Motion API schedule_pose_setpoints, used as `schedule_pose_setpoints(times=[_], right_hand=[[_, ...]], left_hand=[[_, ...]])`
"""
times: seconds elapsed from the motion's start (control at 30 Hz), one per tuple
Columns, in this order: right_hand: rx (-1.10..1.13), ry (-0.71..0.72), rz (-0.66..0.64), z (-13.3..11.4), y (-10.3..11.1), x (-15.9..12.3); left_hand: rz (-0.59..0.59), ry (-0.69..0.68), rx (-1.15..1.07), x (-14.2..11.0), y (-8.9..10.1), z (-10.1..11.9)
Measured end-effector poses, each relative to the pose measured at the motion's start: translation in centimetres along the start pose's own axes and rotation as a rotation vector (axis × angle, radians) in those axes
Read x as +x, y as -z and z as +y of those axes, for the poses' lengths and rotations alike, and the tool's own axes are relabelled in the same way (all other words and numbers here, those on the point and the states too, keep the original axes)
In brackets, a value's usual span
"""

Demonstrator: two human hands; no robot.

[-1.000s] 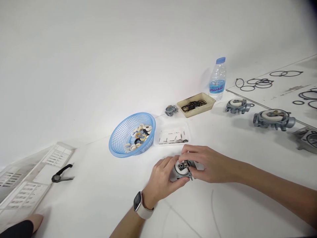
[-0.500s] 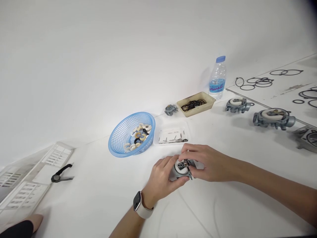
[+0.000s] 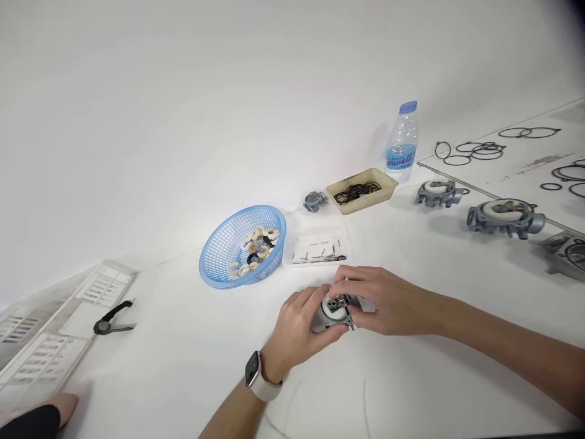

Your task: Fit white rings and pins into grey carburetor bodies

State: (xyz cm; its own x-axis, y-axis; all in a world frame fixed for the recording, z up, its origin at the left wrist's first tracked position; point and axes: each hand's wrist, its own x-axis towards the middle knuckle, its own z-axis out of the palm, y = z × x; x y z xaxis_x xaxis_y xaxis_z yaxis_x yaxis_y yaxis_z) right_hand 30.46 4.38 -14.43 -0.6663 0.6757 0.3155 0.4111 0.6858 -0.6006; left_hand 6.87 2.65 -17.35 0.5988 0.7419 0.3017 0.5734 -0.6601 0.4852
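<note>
Both my hands hold one small grey metal carburettor body point(image 3: 337, 310) with a white float in it, resting on the white table point(image 3: 192, 353). My left hand point(image 3: 299, 332), a pale smartwatch on its wrist, grips it from the left with fingers curled round. My right hand point(image 3: 384, 300) closes on it from the right, fingertips pinched at the top of the part. Most of the part is hidden by my fingers.
Behind my hands: a shallow white tray of small pins point(image 3: 317, 251), a blue basket of ring-shaped floats point(image 3: 242, 247), a beige tray of black O-rings point(image 3: 363, 191), a water bottle point(image 3: 402, 143). More carburettor bodies point(image 3: 505, 217) and loose O-rings point(image 3: 475, 151) lie right. Black pliers point(image 3: 112, 320) lie left.
Nothing of note; my hands stay on the part, and the view has shifted very slightly.
</note>
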Motion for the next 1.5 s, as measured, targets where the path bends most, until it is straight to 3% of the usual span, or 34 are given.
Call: schedule_pose_setpoints(times=[0.23, 0.53, 0.77, 1.0, 1.5], right_hand=[[0.015, 0.066, -0.015, -0.02, 0.15, -0.07], [0.003, -0.008, 0.0, -0.25, 0.23, 0.07], [0.025, 0.064, -0.039, -0.02, 0.28, -0.07], [-0.02, 0.008, 0.024, -0.08, 0.04, -0.01], [-0.062, 0.047, 0.035, -0.05, -0.19, -0.07]], left_hand=[[-0.014, 0.009, -0.011, 0.02, 0.21, 0.14], [-0.005, -0.002, 0.007, 0.01, 0.16, 0.14], [0.001, -0.003, 0.008, 0.08, 0.18, 0.22], [0.001, -0.007, 0.014, 0.04, 0.17, 0.17], [-0.002, -0.003, -0.001, 0.04, 0.08, 0.03]])
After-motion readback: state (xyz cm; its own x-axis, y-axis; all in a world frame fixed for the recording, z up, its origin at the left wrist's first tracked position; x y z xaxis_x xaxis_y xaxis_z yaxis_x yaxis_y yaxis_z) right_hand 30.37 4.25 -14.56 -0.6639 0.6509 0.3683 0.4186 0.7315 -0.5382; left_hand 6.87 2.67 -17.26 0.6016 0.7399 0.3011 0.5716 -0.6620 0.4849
